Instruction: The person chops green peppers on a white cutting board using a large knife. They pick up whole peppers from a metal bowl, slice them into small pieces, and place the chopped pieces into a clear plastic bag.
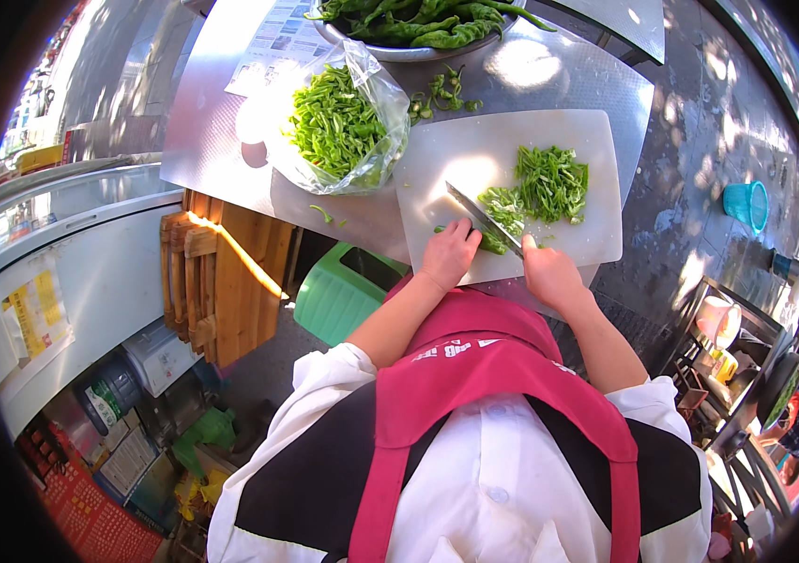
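On a white cutting board [437, 159], my left hand [451, 253] presses down on a green pepper [492, 245] with its fingers bent over it. My right hand [552, 274] grips the handle of a kitchen knife [480, 216], whose blade slants up and left across the board beside the pepper. Fresh slices lie along the blade, and a larger pile of sliced green pepper [552, 185] sits farther right. Left of the board stands an open see-through plastic bag [376, 103] full of sliced pepper [334, 122]. Whole green peppers [460, 36] fill a metal bowl [390, 53] at the far edge.
Pepper stems [446, 91] are scattered on the metal table [596, 80] behind the board. A printed sheet [273, 42] lies at far left. Below the table are a green plastic stool [332, 293] and stacked wooden folding seats [240, 291]. A turquoise basket [745, 206] stands on the ground at right.
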### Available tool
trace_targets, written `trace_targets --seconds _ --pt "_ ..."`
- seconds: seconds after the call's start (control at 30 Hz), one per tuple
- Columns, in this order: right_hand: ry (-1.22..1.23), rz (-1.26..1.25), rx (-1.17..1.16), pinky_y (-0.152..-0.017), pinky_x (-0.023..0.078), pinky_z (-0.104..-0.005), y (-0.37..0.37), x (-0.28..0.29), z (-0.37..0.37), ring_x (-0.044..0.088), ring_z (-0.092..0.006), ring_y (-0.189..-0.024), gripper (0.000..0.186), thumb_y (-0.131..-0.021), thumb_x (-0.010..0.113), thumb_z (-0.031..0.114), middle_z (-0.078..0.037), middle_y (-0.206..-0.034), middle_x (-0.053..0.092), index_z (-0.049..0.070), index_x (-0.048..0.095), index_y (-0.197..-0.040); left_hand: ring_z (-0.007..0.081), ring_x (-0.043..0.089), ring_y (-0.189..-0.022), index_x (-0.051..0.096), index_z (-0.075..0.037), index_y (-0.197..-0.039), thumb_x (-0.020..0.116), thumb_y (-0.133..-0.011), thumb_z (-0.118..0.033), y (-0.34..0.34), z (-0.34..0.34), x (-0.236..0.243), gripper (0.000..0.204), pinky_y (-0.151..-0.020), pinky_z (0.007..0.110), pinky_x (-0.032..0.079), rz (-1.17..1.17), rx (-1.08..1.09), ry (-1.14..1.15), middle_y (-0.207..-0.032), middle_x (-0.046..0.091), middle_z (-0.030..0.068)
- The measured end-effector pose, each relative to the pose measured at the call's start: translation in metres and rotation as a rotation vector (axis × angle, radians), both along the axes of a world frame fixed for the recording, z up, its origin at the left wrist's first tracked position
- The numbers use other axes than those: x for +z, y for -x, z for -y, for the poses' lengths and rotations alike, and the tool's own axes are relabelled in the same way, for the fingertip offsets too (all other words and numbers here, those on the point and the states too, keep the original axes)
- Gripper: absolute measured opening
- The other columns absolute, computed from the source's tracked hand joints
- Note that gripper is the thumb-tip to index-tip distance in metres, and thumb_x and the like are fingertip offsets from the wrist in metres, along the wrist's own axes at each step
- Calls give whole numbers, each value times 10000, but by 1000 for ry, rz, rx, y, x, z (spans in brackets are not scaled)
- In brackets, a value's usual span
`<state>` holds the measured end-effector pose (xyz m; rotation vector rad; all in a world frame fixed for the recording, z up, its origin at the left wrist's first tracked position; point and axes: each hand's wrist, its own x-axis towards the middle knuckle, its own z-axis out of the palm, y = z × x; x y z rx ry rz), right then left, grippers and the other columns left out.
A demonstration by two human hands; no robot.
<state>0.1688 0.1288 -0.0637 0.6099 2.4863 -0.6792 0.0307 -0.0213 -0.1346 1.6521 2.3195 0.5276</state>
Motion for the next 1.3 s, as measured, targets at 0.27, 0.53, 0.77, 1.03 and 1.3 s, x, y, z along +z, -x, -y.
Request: trace_targets --seconds 0.27,0.53,0.77,1.03,1.3 --pt "-7 -77 -6 -633 518 -476 3 -20 6 644 -390 -705 345 -763 528 33 -203 -724 638 1 449 -1097 196 564 -812 537 -101 -781 547 -717 -86 -4 1 2 67 -576 331 512 -11 -8 -31 -843 497 28" --pt "18 -43 -61 -657 516 -474 12 -33 11 649 -384 -726 363 -795 488 48 -215 -757 650 -12 462 -1152 210 562 -797 558 -95 -768 556 -728 -113 0 -2 0 44 -587 335 526 2 -46 -51 -865 512 37" --pt "31 -52 -83 -678 516 -481 16 -43 15 649 -387 -752 352 -806 474 31 -224 -784 651 -19 449 -1153 226 553 -802 524 -91 -766 543 -720 -89 2 -5 -5 50 -587 351 510 58 -21 -86 -833 489 50" --pt "53 -111 -112 -621 501 -507 10 -63 19 627 -414 -691 278 -833 504 86 -231 -740 636 3 449 -1092 196 556 -794 532 -89 -762 556 -719 -97 -1 -4 0 50 -598 316 516 15 -8 -106 -848 491 38" --pt "56 -139 -78 -653 493 -511 14 -22 -19 622 -415 -723 229 -846 520 115 -243 -726 620 -16 446 -1020 179 554 -776 551 -88 -771 572 -672 -72 13 -8 -4 103 -602 291 507 -140 -63 -100 -834 483 23"
